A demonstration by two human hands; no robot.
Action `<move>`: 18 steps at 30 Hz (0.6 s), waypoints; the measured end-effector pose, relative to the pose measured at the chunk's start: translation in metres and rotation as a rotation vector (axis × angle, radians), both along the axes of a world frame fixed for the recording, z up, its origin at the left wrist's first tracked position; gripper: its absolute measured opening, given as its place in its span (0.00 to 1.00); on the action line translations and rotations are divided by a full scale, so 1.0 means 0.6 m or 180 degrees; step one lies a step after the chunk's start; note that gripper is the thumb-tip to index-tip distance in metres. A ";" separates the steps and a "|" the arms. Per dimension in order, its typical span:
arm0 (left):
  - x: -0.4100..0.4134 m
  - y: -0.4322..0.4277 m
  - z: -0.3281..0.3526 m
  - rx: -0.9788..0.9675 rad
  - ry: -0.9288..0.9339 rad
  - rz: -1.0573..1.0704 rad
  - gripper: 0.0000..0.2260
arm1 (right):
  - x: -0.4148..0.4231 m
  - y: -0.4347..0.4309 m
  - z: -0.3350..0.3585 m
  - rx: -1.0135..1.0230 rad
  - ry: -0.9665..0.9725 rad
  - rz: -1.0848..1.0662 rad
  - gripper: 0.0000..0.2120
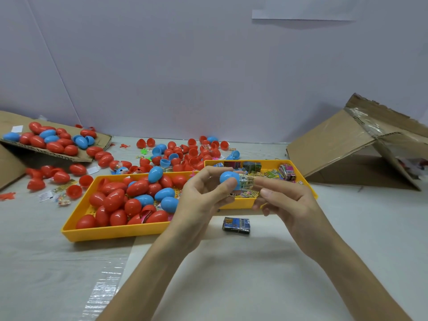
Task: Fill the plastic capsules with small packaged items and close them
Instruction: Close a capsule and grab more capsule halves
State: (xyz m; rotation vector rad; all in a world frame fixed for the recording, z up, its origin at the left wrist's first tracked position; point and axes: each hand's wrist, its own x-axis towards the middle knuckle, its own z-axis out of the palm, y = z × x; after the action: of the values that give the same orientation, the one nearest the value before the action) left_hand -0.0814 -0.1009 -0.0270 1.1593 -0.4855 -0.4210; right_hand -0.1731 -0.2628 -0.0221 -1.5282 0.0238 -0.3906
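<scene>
1. Forearms reach over the pale table, which meets a plain lavender wall at its far edge.
2. Mid-table, the left yellow tray holds red and blue capsules and the right yellow tray holds packets. A dark packet lies just before them, and a cardboard box stands near the right edge.
3. Above the right yellow tray's near rim, the left hand curls round a blue capsule. Its long axis is level and its open end faces right, where the right hand pinches a printed packet at its mouth.

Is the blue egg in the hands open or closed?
Open. The left hand holds just one blue egg half, and a small packet sticks out of its open end, pinched by the right hand.
</scene>
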 end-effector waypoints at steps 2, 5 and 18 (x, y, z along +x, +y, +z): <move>0.000 0.000 0.000 0.0006 -0.0041 0.0034 0.14 | 0.000 0.001 0.001 -0.0029 -0.0009 0.0023 0.14; -0.001 -0.001 -0.001 0.0002 -0.0093 0.0069 0.12 | 0.001 0.002 0.000 -0.0024 -0.0060 -0.0056 0.11; -0.001 0.002 0.004 -0.0144 0.0123 0.0162 0.09 | 0.001 0.000 -0.007 -0.0479 -0.0870 -0.1023 0.07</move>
State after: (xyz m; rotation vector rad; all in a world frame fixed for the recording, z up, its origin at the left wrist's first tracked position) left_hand -0.0820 -0.0995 -0.0246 1.1157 -0.4291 -0.3861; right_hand -0.1728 -0.2627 -0.0265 -1.6100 0.0263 -0.8719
